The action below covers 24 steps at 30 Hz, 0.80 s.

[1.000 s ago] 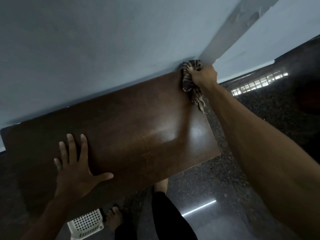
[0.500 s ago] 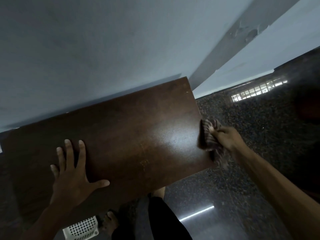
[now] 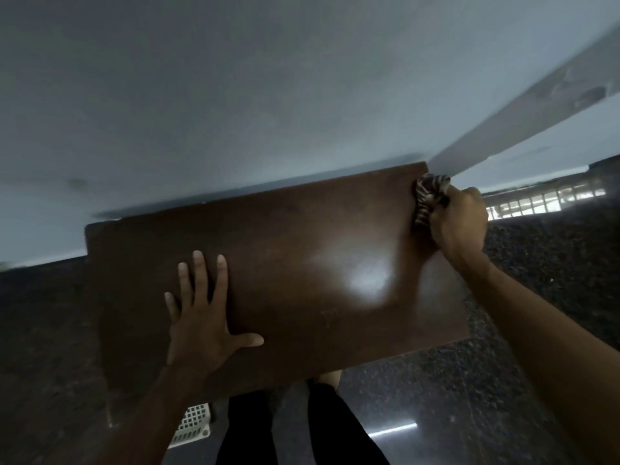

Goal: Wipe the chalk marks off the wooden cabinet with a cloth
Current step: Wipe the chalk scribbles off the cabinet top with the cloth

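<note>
The fingers (image 3: 448, 201) of the right hand (image 3: 459, 224) were clenched around a striped cloth (image 3: 426, 198), which was bunched up and pressed on the far right corner of the wooden cabinet (image 3: 302, 250). To the left of these fingers and nearer to the person, the left hand (image 3: 201, 333) lay flat on the dark top, its fingers (image 3: 198, 280) straight and spread, holding nothing. A bright reflection lay on the wood between both hands. Beyond the fingers stood a grey-blue wall (image 3: 268, 95). Below the left hand, a white grid basket (image 3: 193, 427) showed partly on the dark floor (image 3: 469, 397).
</note>
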{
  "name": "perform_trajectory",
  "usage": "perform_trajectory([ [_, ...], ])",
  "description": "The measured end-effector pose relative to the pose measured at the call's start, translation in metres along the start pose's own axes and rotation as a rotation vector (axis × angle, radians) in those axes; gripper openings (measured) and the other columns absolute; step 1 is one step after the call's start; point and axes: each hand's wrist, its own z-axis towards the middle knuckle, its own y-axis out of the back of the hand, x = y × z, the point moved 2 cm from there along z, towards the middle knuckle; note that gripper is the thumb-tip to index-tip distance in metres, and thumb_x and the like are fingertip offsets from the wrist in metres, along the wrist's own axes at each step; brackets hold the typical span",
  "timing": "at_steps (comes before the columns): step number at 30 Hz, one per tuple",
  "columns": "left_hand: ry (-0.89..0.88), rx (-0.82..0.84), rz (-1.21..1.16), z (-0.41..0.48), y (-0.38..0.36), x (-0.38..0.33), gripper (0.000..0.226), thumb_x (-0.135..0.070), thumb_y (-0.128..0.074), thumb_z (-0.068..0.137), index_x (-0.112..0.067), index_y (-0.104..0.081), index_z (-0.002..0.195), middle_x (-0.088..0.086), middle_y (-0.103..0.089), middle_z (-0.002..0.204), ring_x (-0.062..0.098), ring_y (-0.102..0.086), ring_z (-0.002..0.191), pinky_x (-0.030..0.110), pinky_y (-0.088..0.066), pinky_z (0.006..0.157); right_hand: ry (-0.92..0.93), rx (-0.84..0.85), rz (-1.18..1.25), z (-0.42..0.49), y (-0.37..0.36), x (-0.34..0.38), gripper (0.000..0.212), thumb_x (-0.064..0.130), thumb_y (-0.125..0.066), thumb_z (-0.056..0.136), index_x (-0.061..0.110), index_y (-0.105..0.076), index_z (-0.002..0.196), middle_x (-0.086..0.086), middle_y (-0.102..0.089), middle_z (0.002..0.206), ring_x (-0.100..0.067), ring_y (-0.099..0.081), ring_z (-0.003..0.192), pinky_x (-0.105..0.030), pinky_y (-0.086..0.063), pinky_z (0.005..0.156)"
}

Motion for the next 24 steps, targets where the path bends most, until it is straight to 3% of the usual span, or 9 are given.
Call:
perform_trajectory([
  [4, 0.003, -0.024, -0.010, 0.001, -0.003, 0.000, 0.157, -0.092, -0.064, 0.048, -0.029, 0.035, 0.151, 0.004, 0.048, 0.154, 0.033, 0.037, 0.147, 0.068, -0.001, 0.120, 0.151, -0.038, -0.097, 0.013, 0.004, 0.014, 0.038, -0.003, -0.050, 0.086, 0.003, -0.066, 0.120, -0.028, -0.054, 0.101, -0.048, -0.052, 0.092, -0.050, -0.051, 0.076],
  [10, -0.007, -0.066, -0.014, 0.001, -0.004, 0.000, 0.156, -0.089, -0.068, 0.051, -0.028, 0.034, 0.152, 0.007, 0.049, 0.154, 0.035, 0.039, 0.145, 0.066, 0.003, 0.119, 0.128, 0.076, -0.191, 0.029, -0.001, 0.067, 0.041, -0.001, -0.053, 0.084, 0.005, -0.058, 0.123, -0.022, -0.041, 0.129, -0.046, -0.039, 0.119, -0.055, -0.046, 0.087],
  [16, -0.014, -0.097, -0.021, 0.000, -0.005, 0.000, 0.154, -0.086, -0.070, 0.054, -0.027, 0.031, 0.154, 0.008, 0.048, 0.154, 0.036, 0.039, 0.145, 0.066, 0.004, 0.118, 0.161, 0.137, -0.211, 0.005, -0.015, 0.103, 0.040, 0.005, -0.050, 0.087, 0.010, -0.059, 0.126, -0.019, -0.042, 0.131, -0.045, -0.039, 0.119, -0.060, -0.041, 0.094],
  [20, -0.028, -0.120, -0.016, -0.001, -0.007, 0.002, 0.152, -0.088, -0.065, 0.056, -0.025, 0.032, 0.153, 0.009, 0.048, 0.154, 0.035, 0.039, 0.146, 0.065, 0.007, 0.118, 0.327, 0.158, -0.126, -0.045, -0.045, 0.164, 0.045, 0.008, -0.054, 0.082, 0.016, -0.062, 0.125, -0.021, -0.045, 0.130, -0.045, -0.042, 0.112, -0.053, -0.043, 0.094],
  [24, -0.096, -0.218, -0.065, -0.008, -0.016, 0.019, 0.140, -0.093, -0.053, 0.061, -0.020, 0.014, 0.160, 0.008, 0.031, 0.164, 0.028, 0.025, 0.153, 0.058, -0.002, 0.125, 0.405, 0.167, -0.041, -0.101, -0.077, 0.242, 0.041, 0.014, -0.054, 0.085, 0.024, -0.063, 0.124, -0.015, -0.046, 0.130, -0.038, -0.044, 0.111, -0.044, -0.043, 0.089],
])
